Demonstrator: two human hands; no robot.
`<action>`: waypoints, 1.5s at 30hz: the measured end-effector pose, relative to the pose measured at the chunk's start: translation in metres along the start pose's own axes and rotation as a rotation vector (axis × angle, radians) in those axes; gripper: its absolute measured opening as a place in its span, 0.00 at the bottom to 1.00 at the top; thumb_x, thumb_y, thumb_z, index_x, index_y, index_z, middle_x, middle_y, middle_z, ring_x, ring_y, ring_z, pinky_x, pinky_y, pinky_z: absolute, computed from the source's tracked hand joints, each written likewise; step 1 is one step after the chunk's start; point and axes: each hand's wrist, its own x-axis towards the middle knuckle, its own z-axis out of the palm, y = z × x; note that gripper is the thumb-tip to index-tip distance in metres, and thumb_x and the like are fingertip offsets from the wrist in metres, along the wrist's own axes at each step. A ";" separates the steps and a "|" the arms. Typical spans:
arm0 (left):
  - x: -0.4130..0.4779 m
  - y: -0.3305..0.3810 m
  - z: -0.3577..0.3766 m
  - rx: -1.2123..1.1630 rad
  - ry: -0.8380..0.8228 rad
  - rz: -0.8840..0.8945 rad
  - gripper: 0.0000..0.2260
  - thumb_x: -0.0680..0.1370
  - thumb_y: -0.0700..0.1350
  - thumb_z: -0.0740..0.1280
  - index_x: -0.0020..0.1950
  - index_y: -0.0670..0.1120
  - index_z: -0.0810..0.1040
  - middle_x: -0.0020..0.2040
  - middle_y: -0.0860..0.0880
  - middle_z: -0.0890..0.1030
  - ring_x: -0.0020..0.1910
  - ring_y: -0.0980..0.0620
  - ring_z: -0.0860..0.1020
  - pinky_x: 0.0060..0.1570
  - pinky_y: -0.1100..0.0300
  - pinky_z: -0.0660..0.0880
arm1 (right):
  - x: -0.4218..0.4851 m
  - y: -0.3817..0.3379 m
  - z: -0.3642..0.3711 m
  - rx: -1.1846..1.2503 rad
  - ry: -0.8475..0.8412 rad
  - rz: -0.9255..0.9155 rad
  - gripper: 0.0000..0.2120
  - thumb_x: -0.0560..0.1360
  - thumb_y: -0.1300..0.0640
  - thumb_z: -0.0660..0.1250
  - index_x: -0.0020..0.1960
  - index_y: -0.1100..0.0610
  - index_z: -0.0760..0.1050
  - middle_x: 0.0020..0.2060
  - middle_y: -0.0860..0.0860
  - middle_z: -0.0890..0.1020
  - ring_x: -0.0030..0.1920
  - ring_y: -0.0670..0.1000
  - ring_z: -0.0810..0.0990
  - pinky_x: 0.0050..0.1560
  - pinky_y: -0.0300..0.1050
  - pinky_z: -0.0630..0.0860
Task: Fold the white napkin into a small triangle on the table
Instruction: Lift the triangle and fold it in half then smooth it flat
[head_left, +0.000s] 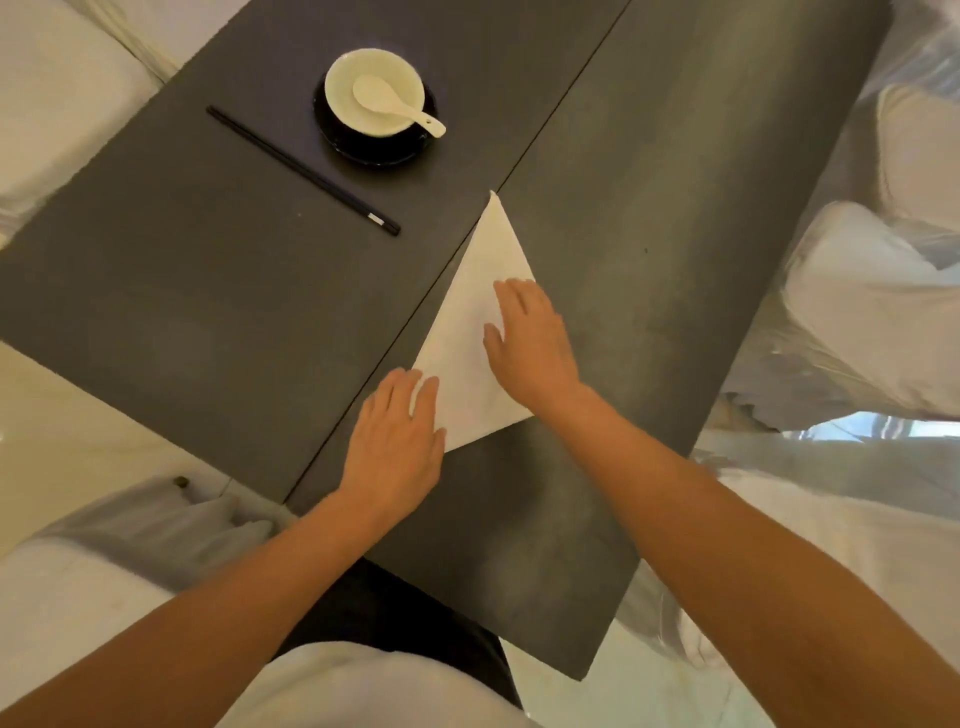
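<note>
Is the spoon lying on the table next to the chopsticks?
No, the white spoon rests inside the bowl, apart from the chopsticks.

Dark grey table (208, 312), two slabs meeting at a diagonal seam (545, 135) that runs from top centre to lower left. Left slab, upper part of frame: a pair of black chopsticks (304, 171) lying diagonally, and beside them a black saucer (374, 156). Centre: a white napkin (467, 332), flat, triangular, its upper tip on the seam.
</note>
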 end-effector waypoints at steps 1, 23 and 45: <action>0.004 0.006 0.003 0.004 -0.034 0.043 0.28 0.78 0.47 0.67 0.74 0.39 0.64 0.73 0.37 0.67 0.74 0.37 0.64 0.69 0.44 0.68 | -0.016 -0.004 0.008 -0.009 -0.031 -0.002 0.25 0.82 0.53 0.56 0.77 0.57 0.56 0.77 0.55 0.60 0.78 0.56 0.54 0.76 0.53 0.58; -0.079 -0.053 0.038 0.271 -0.359 0.374 0.33 0.84 0.59 0.46 0.79 0.35 0.49 0.79 0.37 0.50 0.79 0.41 0.47 0.77 0.45 0.51 | -0.155 -0.004 0.101 -0.253 -0.285 -0.310 0.30 0.83 0.45 0.44 0.79 0.60 0.46 0.79 0.56 0.48 0.79 0.54 0.44 0.78 0.57 0.48; -0.083 -0.060 0.015 0.158 -0.315 0.355 0.27 0.83 0.53 0.47 0.77 0.38 0.60 0.77 0.40 0.62 0.77 0.43 0.60 0.73 0.46 0.63 | -0.110 0.079 0.045 -0.271 -0.181 0.050 0.31 0.83 0.45 0.45 0.79 0.58 0.42 0.79 0.53 0.44 0.79 0.52 0.42 0.78 0.56 0.48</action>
